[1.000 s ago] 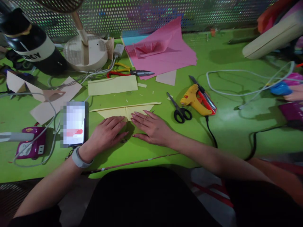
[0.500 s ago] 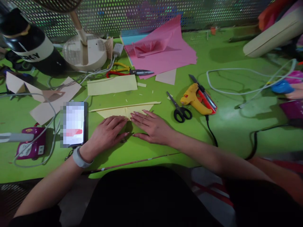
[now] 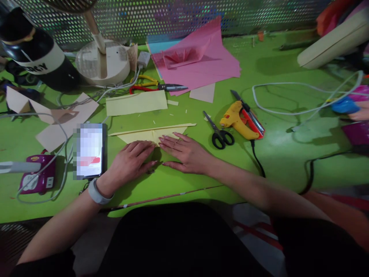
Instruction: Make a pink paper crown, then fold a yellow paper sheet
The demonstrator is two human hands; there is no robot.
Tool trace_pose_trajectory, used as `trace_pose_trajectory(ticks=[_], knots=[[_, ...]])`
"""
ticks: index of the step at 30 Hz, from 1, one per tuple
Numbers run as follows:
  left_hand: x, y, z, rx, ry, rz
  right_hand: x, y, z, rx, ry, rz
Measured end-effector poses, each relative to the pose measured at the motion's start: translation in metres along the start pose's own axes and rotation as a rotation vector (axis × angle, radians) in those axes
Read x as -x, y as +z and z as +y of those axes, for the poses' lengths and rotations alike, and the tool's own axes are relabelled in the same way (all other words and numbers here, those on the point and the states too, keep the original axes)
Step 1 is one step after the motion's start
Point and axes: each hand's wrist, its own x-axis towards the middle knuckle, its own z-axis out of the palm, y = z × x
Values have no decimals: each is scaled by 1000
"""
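A folded piece of pale yellow paper [image 3: 137,135] lies on the green table, with a narrow raised fold along its far edge and a crease near its middle. My left hand [image 3: 129,161] rests on the paper's near left part, fingers side by side and slightly bent, thumb apart. On the near right part lies my right hand [image 3: 187,154], flat with fingers spread. Neither hand grasps the paper; the fingertips press on it, almost meeting at the middle. The near edge of the paper is hidden under the hands.
Black-handled scissors [image 3: 219,135], a yellow glue gun [image 3: 238,121] and a red cutter [image 3: 253,122] lie on the right. A phone [image 3: 90,150] sits left. Behind are a yellow paper strip [image 3: 135,104], pliers-like shears [image 3: 161,88], pink paper [image 3: 225,65] and a fan base [image 3: 115,65].
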Motion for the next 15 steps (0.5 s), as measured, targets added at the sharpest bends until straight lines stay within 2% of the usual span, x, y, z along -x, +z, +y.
trace_pose_trajectory(ticks=[15], knots=[[1,-2,-1,3,-8,-2,0,0,-1,13,4,0]])
